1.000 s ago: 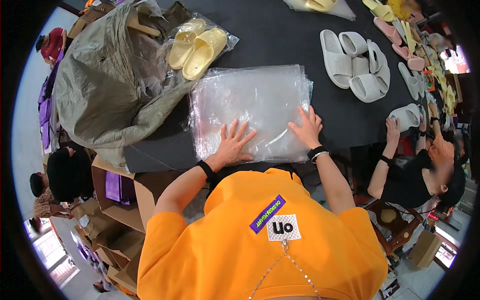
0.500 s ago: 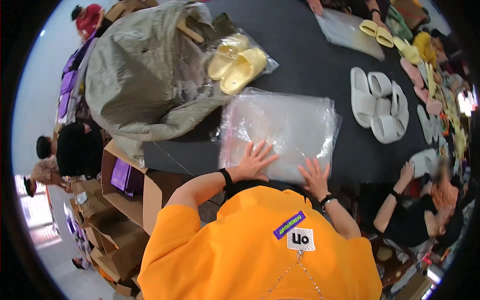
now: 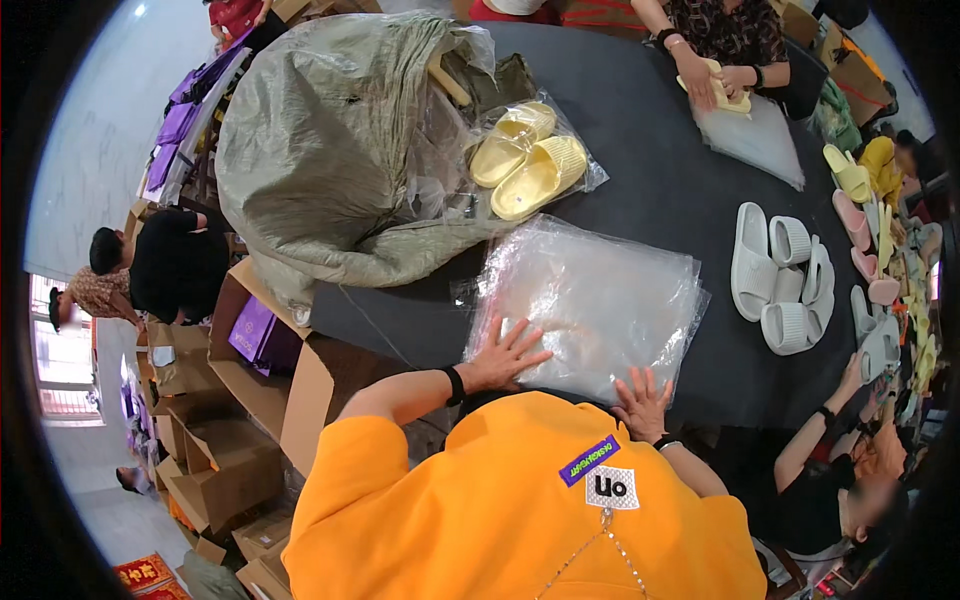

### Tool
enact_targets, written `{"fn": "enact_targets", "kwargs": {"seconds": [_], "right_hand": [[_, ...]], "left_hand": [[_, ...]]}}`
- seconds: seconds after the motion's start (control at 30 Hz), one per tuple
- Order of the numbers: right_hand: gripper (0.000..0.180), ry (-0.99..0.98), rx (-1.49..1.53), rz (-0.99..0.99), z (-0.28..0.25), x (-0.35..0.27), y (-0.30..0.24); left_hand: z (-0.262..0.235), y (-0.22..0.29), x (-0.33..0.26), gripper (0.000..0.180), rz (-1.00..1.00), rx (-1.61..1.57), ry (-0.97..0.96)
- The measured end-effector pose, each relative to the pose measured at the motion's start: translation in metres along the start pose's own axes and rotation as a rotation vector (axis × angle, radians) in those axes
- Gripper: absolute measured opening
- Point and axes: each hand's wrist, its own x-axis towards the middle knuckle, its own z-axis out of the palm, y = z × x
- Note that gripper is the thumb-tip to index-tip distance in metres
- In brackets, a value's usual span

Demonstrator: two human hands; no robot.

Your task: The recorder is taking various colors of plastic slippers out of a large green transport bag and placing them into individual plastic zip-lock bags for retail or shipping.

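Observation:
A stack of clear plastic bags lies on the dark table right in front of me. My left hand rests flat on its near left part, fingers spread. At the near right corner, my right hand lies with its fingers stretched out on the plastic. Neither hand grips anything. Beyond the stack, a pair of yellow slippers sits in a clear bag. To the right lie several loose white slippers, some resting on others.
A large grey-green woven sack covers the table's left side. Below it stands an open carton with purple packets. Across the table a person handles a yellow slipper over more bags. Another person sits at right.
My view has tilted, so the table things sit lower and further right. Both hands stay flat on the bags. The person across now has both hands on a yellow slipper.

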Motion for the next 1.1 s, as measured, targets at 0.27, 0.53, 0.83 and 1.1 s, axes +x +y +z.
{"fn": "enact_targets", "kwargs": {"seconds": [0.27,0.53,0.83,1.1], "right_hand": [[0.064,-0.01,0.063,0.056,-0.012,0.001,-0.007],[0.047,-0.056,0.313,0.1,-0.06,0.015,-0.001],[0.027,0.3,0.436,0.275,-0.073,0.067,0.002],[0.027,0.271,0.766,0.164,-0.09,0.122,-0.017]], "left_hand": [[-0.153,-0.131,0.039,0.016,-0.481,-0.487,0.877],[-0.171,-0.235,0.078,0.072,-0.833,-0.254,0.718],[-0.224,-0.218,0.117,0.036,-0.797,-0.251,0.809],[-0.297,-0.159,0.102,0.032,-0.465,-0.313,0.967]]}}
